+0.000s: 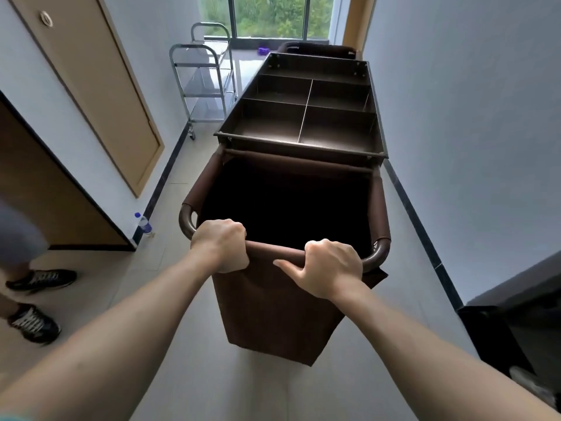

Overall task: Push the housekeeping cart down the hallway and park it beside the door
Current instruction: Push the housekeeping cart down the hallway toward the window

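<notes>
The housekeeping cart (pixel 303 123) stands in the hallway directly ahead of the person, its long axis running away from the hands toward the window (pixel 270 16) at the far end; the near end carries a brown fabric bag (pixel 273 305) hung from a tubular handle bar (pixel 274 250), and the far section is a divided tray (pixel 306 113) whose compartments appear vacant. The left hand (pixel 220 246) has its fingers curled over the bar near its left corner; the right hand (pixel 332 268) grips the bar toward the right corner, fingers wrapped over the top and thumb extended along the near side. Both arms reach forward to about the same extent, so neither hand is appreciably nearer.

The cart runs close along the right wall (pixel 470 117); a light wooden door (pixel 91 86) lies on the left wall, ahead and to the left of the hands; a wire trolley (pixel 200 83) stands beyond it near the window; a water bottle (pixel 143 223) sits on the floor by the left skirting. Judged from this layout, which door is meant cannot be told; parking beside the left one would call for a push along the long axis with a leftward bias.
</notes>
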A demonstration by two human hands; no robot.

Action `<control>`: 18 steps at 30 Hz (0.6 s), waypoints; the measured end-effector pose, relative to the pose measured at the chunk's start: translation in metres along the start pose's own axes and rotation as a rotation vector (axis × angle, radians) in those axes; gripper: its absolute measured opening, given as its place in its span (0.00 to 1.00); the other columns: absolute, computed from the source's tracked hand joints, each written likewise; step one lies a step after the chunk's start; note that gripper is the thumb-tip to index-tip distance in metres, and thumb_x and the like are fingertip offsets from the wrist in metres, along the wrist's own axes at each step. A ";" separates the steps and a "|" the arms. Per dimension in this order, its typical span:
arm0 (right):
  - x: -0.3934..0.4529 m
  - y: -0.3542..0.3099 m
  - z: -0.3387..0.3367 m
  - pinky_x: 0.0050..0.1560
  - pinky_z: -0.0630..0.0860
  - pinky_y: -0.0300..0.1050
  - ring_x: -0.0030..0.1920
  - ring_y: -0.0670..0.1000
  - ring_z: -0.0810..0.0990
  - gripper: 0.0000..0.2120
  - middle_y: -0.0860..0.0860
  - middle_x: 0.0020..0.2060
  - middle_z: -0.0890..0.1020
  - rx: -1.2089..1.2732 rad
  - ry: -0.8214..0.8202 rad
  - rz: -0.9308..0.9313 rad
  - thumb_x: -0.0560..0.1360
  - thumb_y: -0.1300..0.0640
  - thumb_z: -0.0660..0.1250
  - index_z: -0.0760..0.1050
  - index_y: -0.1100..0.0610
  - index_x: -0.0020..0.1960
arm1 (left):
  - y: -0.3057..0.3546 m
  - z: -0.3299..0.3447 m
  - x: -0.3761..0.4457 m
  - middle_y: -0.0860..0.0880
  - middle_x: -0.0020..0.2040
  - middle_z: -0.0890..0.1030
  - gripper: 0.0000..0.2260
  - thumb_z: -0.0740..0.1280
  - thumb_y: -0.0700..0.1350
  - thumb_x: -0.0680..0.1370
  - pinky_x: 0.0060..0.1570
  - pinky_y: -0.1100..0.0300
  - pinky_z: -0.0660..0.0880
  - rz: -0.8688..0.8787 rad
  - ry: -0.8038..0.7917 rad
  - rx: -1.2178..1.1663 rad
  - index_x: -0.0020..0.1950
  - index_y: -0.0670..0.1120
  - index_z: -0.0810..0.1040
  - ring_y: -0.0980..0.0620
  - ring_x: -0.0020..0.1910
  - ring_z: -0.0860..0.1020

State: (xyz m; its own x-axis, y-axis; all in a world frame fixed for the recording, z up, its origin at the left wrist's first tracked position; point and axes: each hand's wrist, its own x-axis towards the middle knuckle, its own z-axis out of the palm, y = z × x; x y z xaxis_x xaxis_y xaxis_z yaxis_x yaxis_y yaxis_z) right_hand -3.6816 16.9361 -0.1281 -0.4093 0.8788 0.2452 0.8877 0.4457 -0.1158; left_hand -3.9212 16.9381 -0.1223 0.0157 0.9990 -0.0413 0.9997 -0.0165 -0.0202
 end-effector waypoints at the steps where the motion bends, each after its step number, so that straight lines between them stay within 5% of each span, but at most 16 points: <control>1: 0.012 0.002 0.003 0.25 0.70 0.37 0.22 0.45 0.71 0.34 0.42 0.22 0.69 -0.002 -0.001 0.007 0.70 0.19 0.48 0.64 0.49 0.28 | -0.005 0.001 0.014 0.56 0.28 0.73 0.02 0.62 0.47 0.61 0.26 0.63 0.72 0.005 0.006 0.000 0.32 0.53 0.74 0.55 0.26 0.73; 18: 0.234 0.016 0.050 0.25 0.58 0.34 0.22 0.43 0.67 0.30 0.41 0.23 0.66 -0.091 -0.027 0.119 0.72 0.22 0.54 0.66 0.48 0.31 | -0.093 -0.008 0.247 0.55 0.28 0.74 0.04 0.62 0.47 0.61 0.24 0.63 0.67 0.155 0.001 -0.045 0.33 0.52 0.75 0.55 0.27 0.72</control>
State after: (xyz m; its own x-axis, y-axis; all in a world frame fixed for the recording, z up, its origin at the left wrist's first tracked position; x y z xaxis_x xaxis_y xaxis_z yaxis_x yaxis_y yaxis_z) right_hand -3.7736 17.1579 -0.1203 -0.3045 0.9292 0.2092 0.9452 0.3220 -0.0541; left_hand -4.0105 17.1869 -0.1231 0.1701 0.9846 -0.0396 0.9851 -0.1689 0.0313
